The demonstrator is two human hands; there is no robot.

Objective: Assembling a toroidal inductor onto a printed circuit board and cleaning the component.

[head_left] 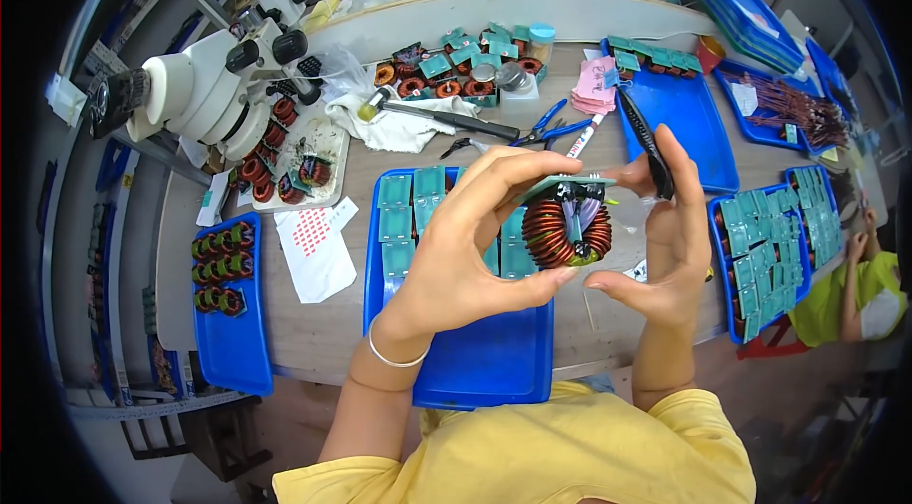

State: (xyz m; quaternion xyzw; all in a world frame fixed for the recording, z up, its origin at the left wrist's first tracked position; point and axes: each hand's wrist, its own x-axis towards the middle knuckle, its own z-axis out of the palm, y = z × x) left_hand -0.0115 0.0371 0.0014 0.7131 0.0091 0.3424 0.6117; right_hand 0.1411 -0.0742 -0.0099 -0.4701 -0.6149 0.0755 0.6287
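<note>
Copper-wound coil point(568, 231) sits gripped between left hand point(465, 247) and tweezers-holding right hand point(670, 247).

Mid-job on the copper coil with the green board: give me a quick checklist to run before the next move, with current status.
1. Left hand pinching the copper coil: ok.
2. Green board seated on the coil: cannot tell, it looks tilted.
3. Right hand holding the black tweezers: ok.
4. Tweezer tips on the coil leads: not ok, tips point away.
5. Blue tray below the coil has bare room: ok.
</note>
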